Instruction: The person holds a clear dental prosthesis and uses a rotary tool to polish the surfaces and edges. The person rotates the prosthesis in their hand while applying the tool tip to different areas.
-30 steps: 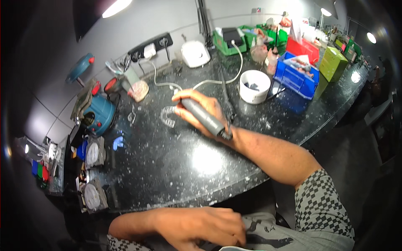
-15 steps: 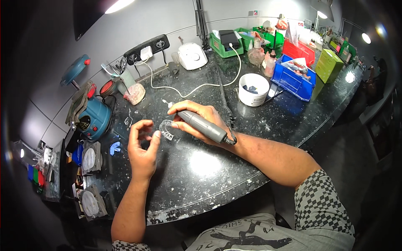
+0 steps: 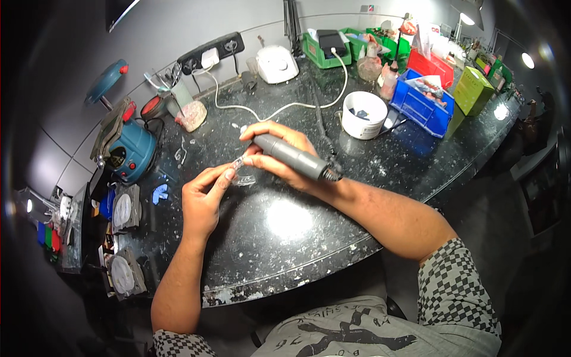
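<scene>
Nearest the wearer, the chipped front edge of a black, white-flecked desk [image 3: 297, 262] curves beneath both forearms. Above it, the left hand [image 3: 201, 196] has its grip closed to a pinch, thumb against fingers, on a clear, arch-shaped plastic piece [image 3: 238, 163]. The piece lies between the two hands; whether its lower part touches the desk cannot be made out. The right hand [image 3: 284, 147] has its grip wrapped around a dark grey, cylindrical handpiece [image 3: 292, 157] — rear end toward the wrist, fingertips just beside the clear piece.

To the left stand two round white discs in square grey frames [image 3: 122, 211], near a small bright-blue scrap [image 3: 159, 193]. Farther back are a teal machine with red knobs [image 3: 134, 157] at left and — at right — a round white tub [image 3: 364, 119] beside a blue plastic bin [image 3: 422, 110]. Farthest, a black power strip [image 3: 225, 47] lies along the grey wall [image 3: 238, 18].
</scene>
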The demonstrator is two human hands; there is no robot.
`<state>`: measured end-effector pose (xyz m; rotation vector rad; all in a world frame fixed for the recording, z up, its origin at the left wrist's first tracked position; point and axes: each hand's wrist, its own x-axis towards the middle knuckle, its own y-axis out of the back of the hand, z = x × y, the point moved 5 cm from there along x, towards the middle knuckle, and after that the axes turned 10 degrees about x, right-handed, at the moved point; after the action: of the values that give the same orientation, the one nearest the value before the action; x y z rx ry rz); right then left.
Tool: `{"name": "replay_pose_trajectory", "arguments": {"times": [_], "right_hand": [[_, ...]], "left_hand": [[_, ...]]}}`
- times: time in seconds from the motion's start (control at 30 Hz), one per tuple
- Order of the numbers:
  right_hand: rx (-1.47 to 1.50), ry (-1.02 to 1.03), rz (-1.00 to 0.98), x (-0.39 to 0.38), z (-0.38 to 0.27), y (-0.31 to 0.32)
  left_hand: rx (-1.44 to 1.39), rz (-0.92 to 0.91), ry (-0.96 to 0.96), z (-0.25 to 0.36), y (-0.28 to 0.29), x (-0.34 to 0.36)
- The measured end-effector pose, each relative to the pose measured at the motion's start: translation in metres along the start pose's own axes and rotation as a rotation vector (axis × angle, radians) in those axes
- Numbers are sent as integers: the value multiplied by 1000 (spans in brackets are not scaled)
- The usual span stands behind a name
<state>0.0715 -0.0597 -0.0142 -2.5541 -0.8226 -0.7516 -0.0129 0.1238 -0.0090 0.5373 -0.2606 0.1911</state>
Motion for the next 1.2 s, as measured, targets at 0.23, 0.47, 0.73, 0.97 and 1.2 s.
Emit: {"name": "replay_pose_trajectory", "arguments": {"times": [0.23, 0.47, 0.73, 0.97, 1.2], "right_hand": [[-11, -95, -77, 0, -6, -3], [260, -139, -22, 1, 7, -9], [214, -119, -10, -1, 7, -7], [223, -209, -29, -3, 5, -5], [153, -167, -23, -3, 9, -7]], "left_hand": [[-218, -76, 56, -4, -7, -4], [-239, -78, 59, -6, -7, -4], [-241, -98, 79, -10, -7, -2], [-282, -110, 81, -6, -8, -4], [-242, -60, 68, -9, -4, -4]]}}
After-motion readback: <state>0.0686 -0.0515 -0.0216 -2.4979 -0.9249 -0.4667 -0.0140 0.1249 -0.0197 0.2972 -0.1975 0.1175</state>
